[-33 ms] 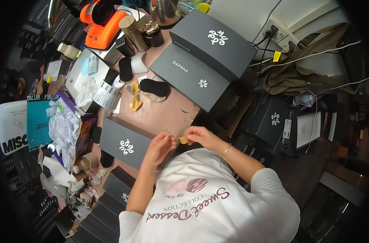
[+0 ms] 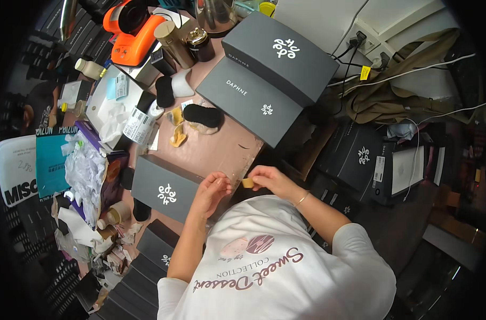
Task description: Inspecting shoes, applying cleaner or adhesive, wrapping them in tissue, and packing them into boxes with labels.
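Over the table's near edge, my right hand (image 2: 269, 180) pinches a small yellowish-tan piece (image 2: 247, 183), too small to name more exactly. My left hand (image 2: 212, 191) faces it a short gap away, thumb and fingertips pressed together. Whatever is between those fingertips, if anything, I cannot make out. Beside my left hand a closed dark grey shoe box (image 2: 160, 186) lies on the pinkish table (image 2: 200, 154). Farther off are a black oval pad (image 2: 203, 114) on a pale base, a second black pad (image 2: 165, 92), and crumpled yellow-brown scraps (image 2: 178, 136).
Two grey shoe boxes (image 2: 248, 98) are stacked at the back. An orange device (image 2: 139, 42), a metal flask (image 2: 171, 40) and a dark jar (image 2: 199, 45) stand at the back left. Crumpled tissue (image 2: 85, 170) fills a purple box on the left. More boxes (image 2: 344, 152) sit at the right.
My right hand has moved slightly to the right with the tan piece, widening the gap to my left hand. My left hand has barely shifted.
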A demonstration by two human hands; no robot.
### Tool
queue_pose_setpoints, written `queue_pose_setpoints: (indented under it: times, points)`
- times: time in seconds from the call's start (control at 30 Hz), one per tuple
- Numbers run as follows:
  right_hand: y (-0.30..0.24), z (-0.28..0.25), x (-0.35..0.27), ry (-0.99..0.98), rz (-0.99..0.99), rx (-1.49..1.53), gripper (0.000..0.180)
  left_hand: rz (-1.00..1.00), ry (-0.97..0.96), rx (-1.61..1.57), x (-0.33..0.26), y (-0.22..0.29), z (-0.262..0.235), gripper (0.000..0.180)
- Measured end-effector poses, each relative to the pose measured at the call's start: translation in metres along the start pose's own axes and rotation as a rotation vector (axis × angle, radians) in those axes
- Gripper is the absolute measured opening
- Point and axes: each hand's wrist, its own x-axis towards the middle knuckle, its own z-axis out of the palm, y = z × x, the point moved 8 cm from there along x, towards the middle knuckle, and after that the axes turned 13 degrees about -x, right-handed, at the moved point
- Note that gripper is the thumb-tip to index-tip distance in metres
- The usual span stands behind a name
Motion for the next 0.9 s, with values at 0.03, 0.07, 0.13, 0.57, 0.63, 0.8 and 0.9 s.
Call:
queue_pose_setpoints:
  times: [0.03,0.07,0.13,0.57,0.63,0.8,0.9]
  points:
    - [0.009,-0.02,-0.007,0.08,-0.003,-0.006,0.013,0.078,0.058,0.078,0.002,0.008,-0.004,0.015]
    - [0.027,-0.048,-0.013,0.192,0.027,-0.068,0.013,0.16,0.116,0.15,0.002,0.016,-0.007,0.015]
    - [0.058,-0.112,-0.027,0.486,0.085,-0.456,0.01,0.369,0.235,0.3,-0.005,0.04,-0.018,0.012]
    - [0.311,-0.257,0.155,0.428,0.239,-1.391,0.037,0.853,0.722,1.625,-0.062,0.079,-0.04,0.023]
    - [0.338,-0.24,0.182,0.319,0.426,-1.351,0.035,0.84,0.738,1.592,-0.061,0.076,-0.04,0.023]
    - [0.354,-0.254,0.124,0.203,0.579,-1.15,0.031,0.866,0.912,1.388,-0.107,0.08,-0.051,0.021]
    - [0.332,-0.251,0.067,0.077,0.607,-0.958,0.029,0.923,1.235,1.199,-0.157,0.074,-0.083,0.036]
